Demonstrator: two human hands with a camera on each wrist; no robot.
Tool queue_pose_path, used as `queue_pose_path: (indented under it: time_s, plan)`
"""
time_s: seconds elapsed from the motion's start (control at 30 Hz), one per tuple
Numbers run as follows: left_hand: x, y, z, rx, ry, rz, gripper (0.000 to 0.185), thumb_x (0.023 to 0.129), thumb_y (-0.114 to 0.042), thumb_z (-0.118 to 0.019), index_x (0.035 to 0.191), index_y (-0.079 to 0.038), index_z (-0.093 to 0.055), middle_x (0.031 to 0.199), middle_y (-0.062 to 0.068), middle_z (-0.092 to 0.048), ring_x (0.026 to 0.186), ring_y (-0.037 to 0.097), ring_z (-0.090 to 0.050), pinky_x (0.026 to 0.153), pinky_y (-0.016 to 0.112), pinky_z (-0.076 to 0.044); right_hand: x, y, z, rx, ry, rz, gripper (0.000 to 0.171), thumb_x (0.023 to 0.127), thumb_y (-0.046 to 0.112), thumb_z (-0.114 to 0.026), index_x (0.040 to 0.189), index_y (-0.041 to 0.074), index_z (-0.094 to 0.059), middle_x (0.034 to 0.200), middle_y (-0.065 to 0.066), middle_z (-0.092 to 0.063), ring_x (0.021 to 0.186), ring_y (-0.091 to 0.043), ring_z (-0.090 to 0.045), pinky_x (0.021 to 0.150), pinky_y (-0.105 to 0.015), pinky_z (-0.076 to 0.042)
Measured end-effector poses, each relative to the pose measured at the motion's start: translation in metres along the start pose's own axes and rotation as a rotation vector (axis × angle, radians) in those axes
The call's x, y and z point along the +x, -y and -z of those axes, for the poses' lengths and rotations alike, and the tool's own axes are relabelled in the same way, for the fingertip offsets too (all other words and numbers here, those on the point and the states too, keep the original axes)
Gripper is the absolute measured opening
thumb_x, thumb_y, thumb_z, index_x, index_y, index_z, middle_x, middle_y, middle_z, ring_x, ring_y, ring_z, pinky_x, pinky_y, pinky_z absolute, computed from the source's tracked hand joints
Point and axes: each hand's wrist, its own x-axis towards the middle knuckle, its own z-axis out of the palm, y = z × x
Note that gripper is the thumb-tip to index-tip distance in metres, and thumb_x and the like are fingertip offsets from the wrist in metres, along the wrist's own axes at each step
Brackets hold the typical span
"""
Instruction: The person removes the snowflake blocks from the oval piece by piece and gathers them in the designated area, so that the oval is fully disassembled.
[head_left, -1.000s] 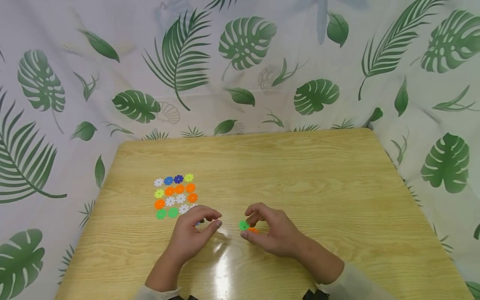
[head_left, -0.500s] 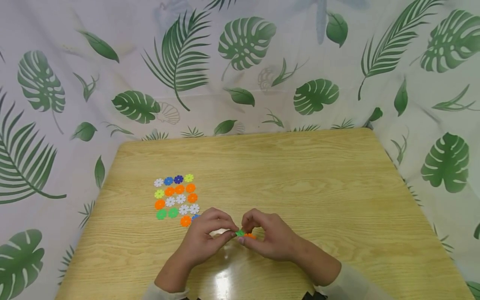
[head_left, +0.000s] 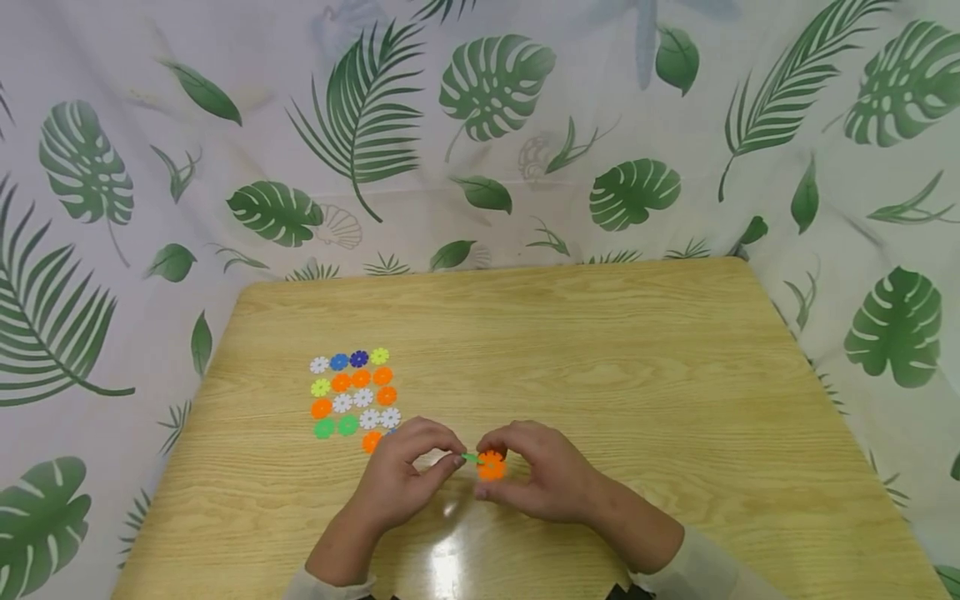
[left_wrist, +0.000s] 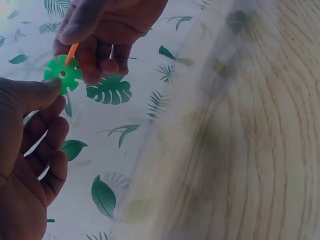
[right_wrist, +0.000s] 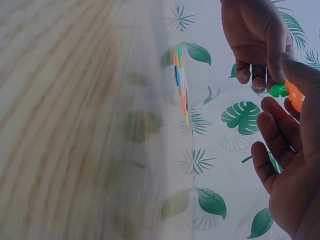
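My left hand [head_left: 408,471] pinches a green notched plastic disc [left_wrist: 71,76] between thumb and forefinger. An orange notched disc [head_left: 491,467] joins it at a slot, set crosswise to it: in the left wrist view the green one faces the camera and the orange one [left_wrist: 72,53] is edge-on. My right hand [head_left: 543,473] holds the orange disc between its thumb and fingers. Both hands are close together above the front middle of the table. In the right wrist view the green disc [right_wrist: 278,90] shows between the two hands, partly covered by fingers.
Left of the hands, notched discs lie in rows on the wooden table [head_left: 637,358]: white [head_left: 363,397], blue [head_left: 339,362], yellow [head_left: 320,387], orange [head_left: 362,378] and green [head_left: 348,425]. My left hand covers part of the nearest row. A leaf-patterned cloth [head_left: 555,217] hangs behind the table.
My left hand has come right to the discs and taken hold of the green one. The joined discs have turned, so the orange one now faces the head camera and the green one is edge-on.
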Motion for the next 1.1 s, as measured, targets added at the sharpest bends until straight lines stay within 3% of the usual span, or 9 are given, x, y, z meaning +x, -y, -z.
queue_pose_path:
  time_s: [0.2,0.37,0.67,1.1]
  plan:
    - [-0.0025,0.0005,0.0022,0.003,-0.008,0.017,0.015,0.092,-0.006,-0.078,0.096,-0.020,-0.076,0.099,-0.006,-0.074,0.094,0.014,-0.068,0.083,0.035,-0.056,-0.0011,-0.0004,0.0004,-0.088,-0.049,0.018,0.045,0.080,0.029,-0.092,0.115,0.012,-0.071,0.101,0.008,-0.071,0.086,-0.010,-0.064,0.078,-0.025,-0.052]
    - [-0.0034,0.0017,0.0051,0.013,-0.008,0.026,0.015,0.093,-0.006,-0.078,0.098,-0.020,-0.076,0.099,-0.006,-0.074,0.094,0.014,-0.067,0.083,0.035,-0.057,-0.0008,-0.0014,0.0005,-0.097,-0.094,0.027,0.039,0.083,0.029,-0.090,0.114,0.012,-0.073,0.102,0.007,-0.074,0.084,-0.012,-0.066,0.077,-0.025,-0.053]
    - [-0.0019,0.0015,0.0059,0.041,-0.017,-0.006,0.010,0.094,-0.009,-0.077,0.095,-0.019,-0.075,0.097,-0.003,-0.074,0.091,0.013,-0.068,0.078,0.034,-0.057,0.0032,-0.0044,0.0009,-0.117,-0.183,0.135,0.034,0.085,0.025,-0.088,0.111,0.007,-0.077,0.099,0.003,-0.074,0.088,-0.012,-0.068,0.078,-0.026,-0.056]
    - [-0.0007,0.0014,0.0052,0.076,-0.053,-0.035,0.012,0.093,-0.004,-0.076,0.093,-0.016,-0.074,0.095,-0.004,-0.074,0.086,0.012,-0.067,0.077,0.030,-0.055,0.0058,-0.0073,0.0036,-0.146,-0.200,0.232,0.032,0.087,0.026,-0.086,0.110,0.005,-0.077,0.097,0.001,-0.075,0.083,-0.012,-0.068,0.076,-0.026,-0.055]
